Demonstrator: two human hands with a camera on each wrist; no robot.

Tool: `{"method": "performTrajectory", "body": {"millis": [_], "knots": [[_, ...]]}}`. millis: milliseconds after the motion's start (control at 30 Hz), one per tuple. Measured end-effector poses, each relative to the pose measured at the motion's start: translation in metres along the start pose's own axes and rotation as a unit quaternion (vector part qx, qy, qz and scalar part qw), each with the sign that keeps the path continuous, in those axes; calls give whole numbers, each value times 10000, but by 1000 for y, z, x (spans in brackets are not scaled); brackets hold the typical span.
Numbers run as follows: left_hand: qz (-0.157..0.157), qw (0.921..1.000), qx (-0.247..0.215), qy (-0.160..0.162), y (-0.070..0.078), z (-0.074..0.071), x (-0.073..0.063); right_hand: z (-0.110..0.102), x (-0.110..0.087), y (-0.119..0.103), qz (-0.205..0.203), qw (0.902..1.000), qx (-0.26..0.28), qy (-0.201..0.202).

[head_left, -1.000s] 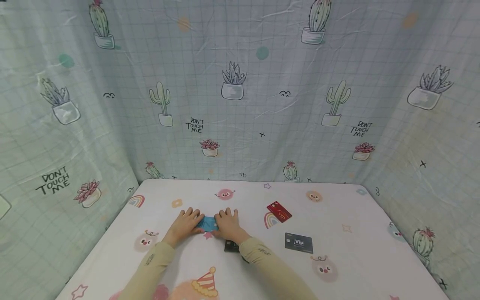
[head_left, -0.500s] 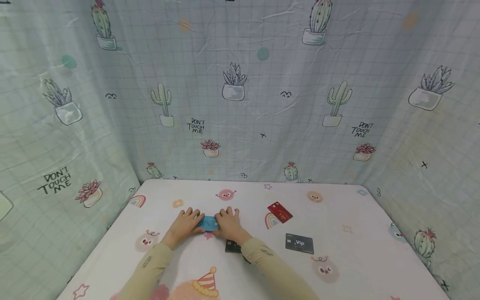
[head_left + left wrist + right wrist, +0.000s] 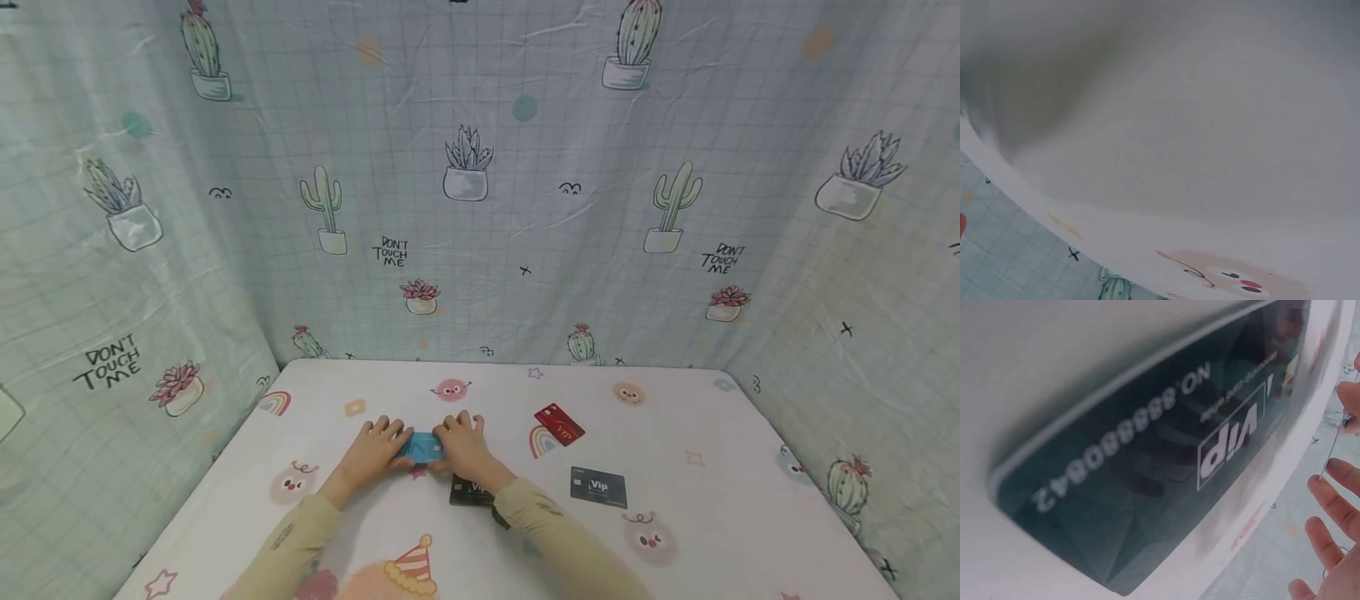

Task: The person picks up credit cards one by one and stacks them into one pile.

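Note:
A light blue card [image 3: 425, 447] spans the gap between both hands over the left-middle of the table. My left hand [image 3: 373, 450] pinches its left end, thumb on the near side. At the opposite end, my right hand [image 3: 467, 448] pinches the card likewise, covering that edge. In the right wrist view the fingers [image 3: 1338, 509] appear at the right border, with the card seen edge-on as a thin line. Below the right wrist lies a dark Vip card [image 3: 1147, 475], partly hidden by the arm in the head view. The left wrist view shows neither hand nor card.
A red VIP card [image 3: 559, 424] lies at an angle to the right of the hands. Nearer and farther right is a grey Vip card [image 3: 597, 487]. The white patterned table [image 3: 720, 500] is bounded by cactus-print curtains [image 3: 480, 225] at the back and sides.
Both hands have shifted slightly to the right with the blue card between them. The right forearm has moved right too, so more of the dark Vip card shows.

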State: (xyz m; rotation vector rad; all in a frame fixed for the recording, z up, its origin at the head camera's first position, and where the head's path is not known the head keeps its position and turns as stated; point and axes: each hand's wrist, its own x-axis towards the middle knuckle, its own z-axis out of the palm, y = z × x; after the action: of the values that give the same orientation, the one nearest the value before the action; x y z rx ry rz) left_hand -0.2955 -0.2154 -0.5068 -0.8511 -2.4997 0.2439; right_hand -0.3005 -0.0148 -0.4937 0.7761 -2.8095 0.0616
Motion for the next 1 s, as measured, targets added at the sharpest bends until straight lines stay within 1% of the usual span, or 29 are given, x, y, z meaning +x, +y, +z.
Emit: {"method": "performTrajectory", "body": {"millis": [133, 300, 433, 567, 667, 833, 1000], "knots": [[34, 9999, 48, 129, 3, -4, 0, -6, -4, 2, -47, 9999, 148, 43], [49, 9995, -45, 293, 8, -12, 1, -16, -9, 4, -125, 9992, 363, 80], [-13, 9994, -202, 279, 13, -20, 1, -22, -14, 7, -200, 9984, 510, 110], [-56, 9996, -208, 206, 18, -24, 1, -26, -19, 8, -224, 9977, 625, 103], [-58, 9998, -103, 189, 22, -26, 1, -27, -23, 10, -222, 9972, 716, 87], [28, 9993, -23, 378, 26, -26, 1, -29, -29, 12, -202, 9959, 878, 72], [156, 9982, 81, 573, 30, -26, 2, -31, -35, 14, -158, 9955, 932, 9]]}}
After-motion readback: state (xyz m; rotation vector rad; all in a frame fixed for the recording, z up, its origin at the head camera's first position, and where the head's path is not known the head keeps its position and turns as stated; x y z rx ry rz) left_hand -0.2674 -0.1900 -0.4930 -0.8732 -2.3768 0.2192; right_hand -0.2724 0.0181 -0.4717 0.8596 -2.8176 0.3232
